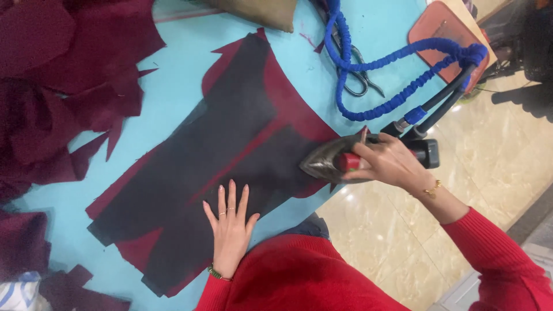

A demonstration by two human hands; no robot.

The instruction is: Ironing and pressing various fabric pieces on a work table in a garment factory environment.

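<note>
left hand (pixel 230 224) flat; right hand (pixel 387 163) grips iron (pixel 334 158).

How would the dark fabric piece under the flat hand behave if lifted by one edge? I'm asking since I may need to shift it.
The dark fabric piece lies thin and flat on the blue table, so it would likely droop limply. The left hand pressing it hints it slides easily.

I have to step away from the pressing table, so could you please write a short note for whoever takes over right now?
Left hand: flat, fingers spread, pinning the dark fabric piece on the light blue table.
Right hand: gripping the iron handle; the iron sits on the piece's right edge.
Blue-wrapped cord loops behind; scissors lie under it.
Maroon cut pieces are piled at left.
How much is pressed cannot be told.
</note>
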